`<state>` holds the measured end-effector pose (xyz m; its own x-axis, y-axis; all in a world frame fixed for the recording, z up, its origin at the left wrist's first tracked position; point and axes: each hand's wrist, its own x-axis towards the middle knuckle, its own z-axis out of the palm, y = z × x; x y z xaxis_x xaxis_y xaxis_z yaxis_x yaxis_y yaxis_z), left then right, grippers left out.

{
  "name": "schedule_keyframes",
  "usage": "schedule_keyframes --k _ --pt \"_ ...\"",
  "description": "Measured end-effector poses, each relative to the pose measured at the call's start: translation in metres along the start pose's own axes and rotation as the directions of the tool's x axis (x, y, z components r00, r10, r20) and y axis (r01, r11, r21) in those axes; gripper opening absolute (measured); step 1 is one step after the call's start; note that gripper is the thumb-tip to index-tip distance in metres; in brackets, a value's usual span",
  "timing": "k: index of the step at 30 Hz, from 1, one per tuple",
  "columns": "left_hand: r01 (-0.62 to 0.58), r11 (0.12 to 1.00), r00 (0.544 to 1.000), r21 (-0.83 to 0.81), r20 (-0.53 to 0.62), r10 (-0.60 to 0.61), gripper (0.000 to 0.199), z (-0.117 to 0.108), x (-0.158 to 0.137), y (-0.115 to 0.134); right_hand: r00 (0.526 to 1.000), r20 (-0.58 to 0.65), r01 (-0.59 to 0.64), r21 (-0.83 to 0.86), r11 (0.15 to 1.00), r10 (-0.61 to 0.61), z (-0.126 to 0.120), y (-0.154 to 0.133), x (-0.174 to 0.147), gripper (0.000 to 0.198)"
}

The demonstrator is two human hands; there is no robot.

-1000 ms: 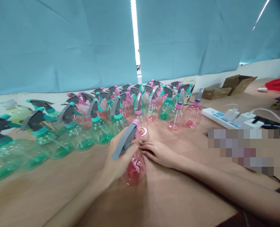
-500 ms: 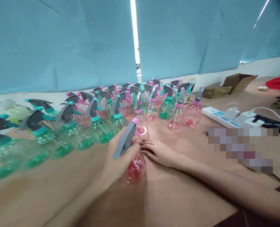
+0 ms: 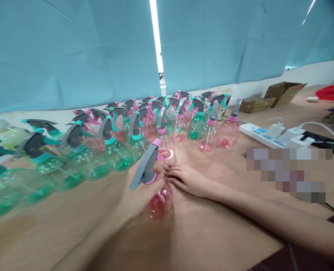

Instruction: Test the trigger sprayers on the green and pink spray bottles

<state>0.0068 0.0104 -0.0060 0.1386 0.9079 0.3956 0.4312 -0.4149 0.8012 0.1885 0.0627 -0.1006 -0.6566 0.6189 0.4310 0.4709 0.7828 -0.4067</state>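
My left hand point(image 3: 137, 194) is wrapped around the neck of a clear pink spray bottle point(image 3: 159, 205), just below its pink collar. The bottle stands on the brown table surface, its grey and pink trigger head leaning up and away from me. Beside it on the right, my right hand point(image 3: 188, 180) lies palm down, fingers stretched toward the bottle and the left fingers, holding nothing. Whether those fingertips touch the bottle is unclear. Just beyond stands another pink spray bottle point(image 3: 163, 140), partly hidden behind my left hand.
Several green spray bottles point(image 3: 118, 156) line the left, with more pink and green ones behind. A white power strip point(image 3: 258, 134) with plugged-in chargers lies at right, near a blurred-out object point(image 3: 289, 175). Cardboard boxes point(image 3: 282, 94) and a red item point(image 3: 332, 93) sit farther back.
The pink collar under the held bottle's trigger head now shows above my left hand, and the head leans slightly more left. My right hand stays flat. The whole view has shifted slightly.
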Motion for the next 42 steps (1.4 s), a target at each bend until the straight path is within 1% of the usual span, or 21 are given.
schedule_keyframes --k 2,5,8,11,15,16,22,25,29,33,38,42 --pt "0.011 1.0 1.0 -0.011 0.017 -0.011 0.019 0.0 0.0 0.001 1.0 -0.004 -0.005 0.003 1.0 0.005 0.0 0.0 0.0 0.028" --pt "0.034 0.999 0.998 -0.01 0.05 -0.033 0.035 0.0 0.001 0.003 1.0 -0.016 -0.01 0.01 1.0 0.01 0.0 0.0 -0.001 0.027" --pt "0.053 0.999 0.997 -0.008 0.062 -0.052 0.039 0.0 0.001 0.002 1.0 -0.014 -0.01 0.017 1.0 0.01 0.0 0.0 0.0 0.027" --pt "0.041 0.999 0.998 -0.015 0.058 -0.04 0.035 0.0 0.0 -0.001 1.0 -0.011 -0.014 0.017 1.0 0.014 0.0 -0.001 0.0 0.027" --pt "0.067 0.998 0.996 0.011 0.053 -0.068 0.014 0.0 -0.002 -0.001 1.0 0.0 -0.023 0.008 1.0 0.023 0.0 -0.001 0.0 0.026" --pt "0.066 0.998 0.996 0.022 0.053 -0.067 0.011 0.0 -0.002 0.0 1.0 0.0 -0.024 0.006 1.0 0.024 -0.001 -0.001 0.0 0.027" --pt "0.057 0.993 0.997 0.107 0.04 -0.061 0.014 -0.002 -0.002 0.008 1.0 -0.007 -0.026 0.016 1.0 0.027 -0.001 -0.002 0.0 0.028" --pt "0.039 0.995 0.998 0.092 0.052 -0.044 0.016 -0.003 -0.002 0.011 1.0 -0.013 -0.025 0.022 0.999 0.025 -0.001 -0.002 0.0 0.028" --pt "-0.014 0.999 0.999 0.04 0.053 0.012 0.015 -0.001 -0.001 0.01 1.0 -0.014 -0.023 0.024 0.999 0.023 -0.001 -0.003 0.0 0.029" --pt "-0.03 0.999 0.999 0.041 0.04 0.028 0.023 0.002 -0.002 0.006 0.999 -0.018 -0.028 0.029 0.999 0.028 -0.001 -0.004 0.0 0.029" --pt "-0.037 0.994 0.999 0.105 0.016 0.035 0.009 0.002 -0.002 0.007 0.999 -0.028 -0.028 0.034 0.999 0.029 -0.001 -0.005 0.0 0.03" --pt "-0.029 0.994 0.999 0.102 0.038 0.025 0.007 0.001 -0.001 0.012 0.999 -0.014 -0.034 0.026 0.999 0.034 -0.002 -0.005 0.0 0.031"
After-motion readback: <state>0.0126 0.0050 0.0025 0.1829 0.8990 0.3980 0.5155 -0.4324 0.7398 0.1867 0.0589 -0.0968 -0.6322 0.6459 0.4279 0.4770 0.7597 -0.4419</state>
